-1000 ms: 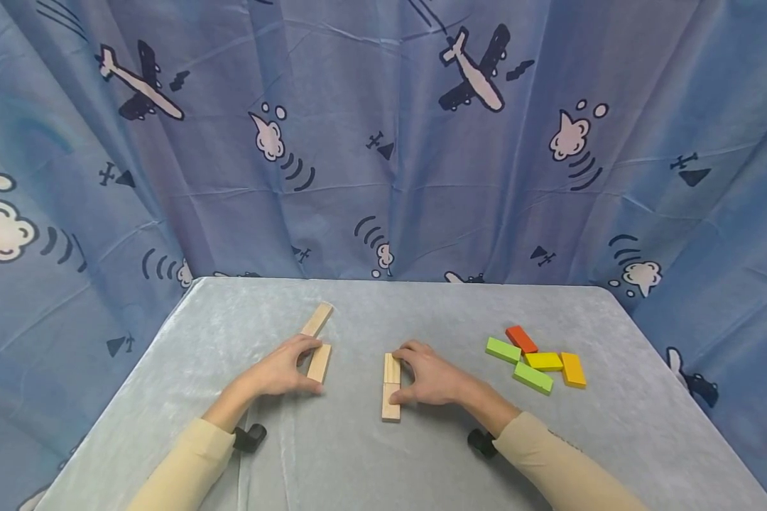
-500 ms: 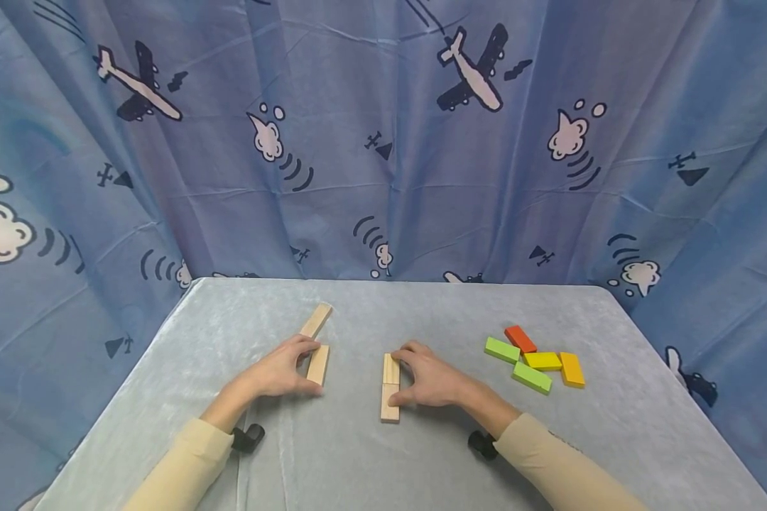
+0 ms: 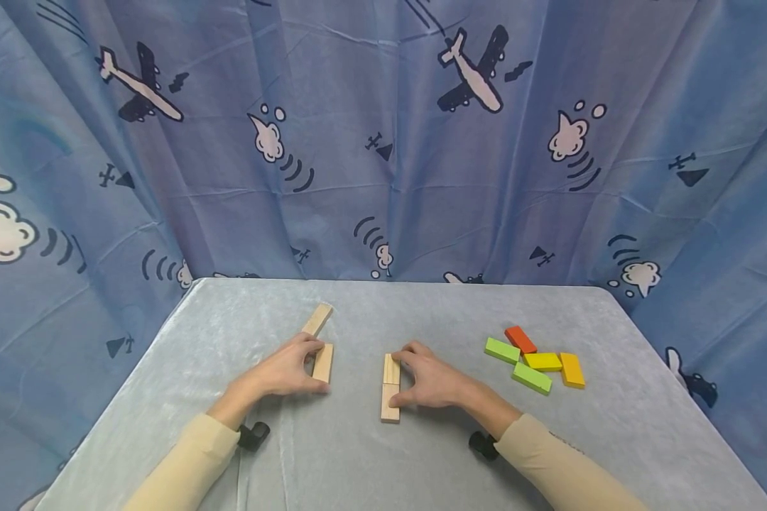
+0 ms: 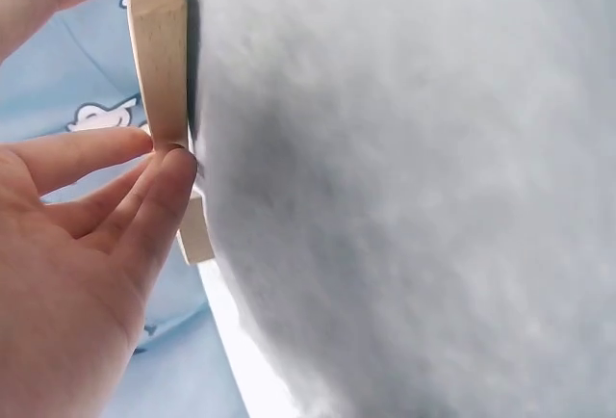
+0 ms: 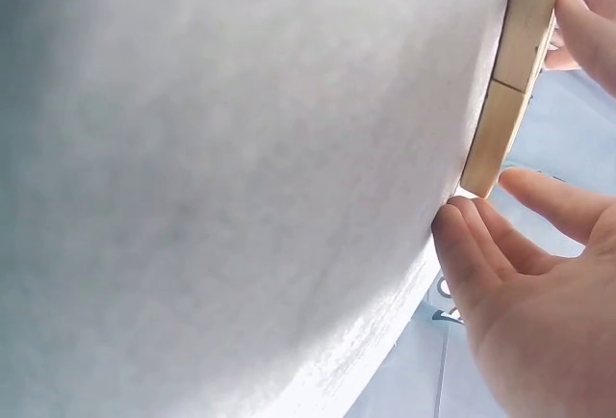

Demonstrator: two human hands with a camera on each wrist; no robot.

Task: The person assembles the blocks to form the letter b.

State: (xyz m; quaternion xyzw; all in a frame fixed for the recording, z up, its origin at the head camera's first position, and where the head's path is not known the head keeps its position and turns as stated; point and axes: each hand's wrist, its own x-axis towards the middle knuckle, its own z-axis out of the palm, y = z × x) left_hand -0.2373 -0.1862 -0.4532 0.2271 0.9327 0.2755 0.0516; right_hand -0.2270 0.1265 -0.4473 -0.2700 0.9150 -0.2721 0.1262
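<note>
My left hand (image 3: 287,367) grips a plain wooden block (image 3: 322,363) lengthwise, fingertips at its far end and thumb at its near end. The left wrist view shows those fingertips touching the end of the block (image 4: 162,52). Beyond them lies another wooden block (image 3: 318,319), partly hidden by the hand in the head view. On the right, two wooden blocks (image 3: 390,402) lie end to end in a straight line. My right hand (image 3: 436,380) rests beside them, thumb on the near block and fingers at the far block's (image 5: 494,134) far end.
Several coloured blocks lie at the right: red (image 3: 520,339), yellow (image 3: 542,362), orange-yellow (image 3: 572,370) and two green, one of them the nearer green block (image 3: 532,378). A grey cloth covers the table (image 3: 358,461). Behind it hangs a blue airplane-print curtain (image 3: 332,142).
Over the last half second my left hand has shifted slightly right, and the wooden block in it has moved along. My right hand and its two blocks stay practically still.
</note>
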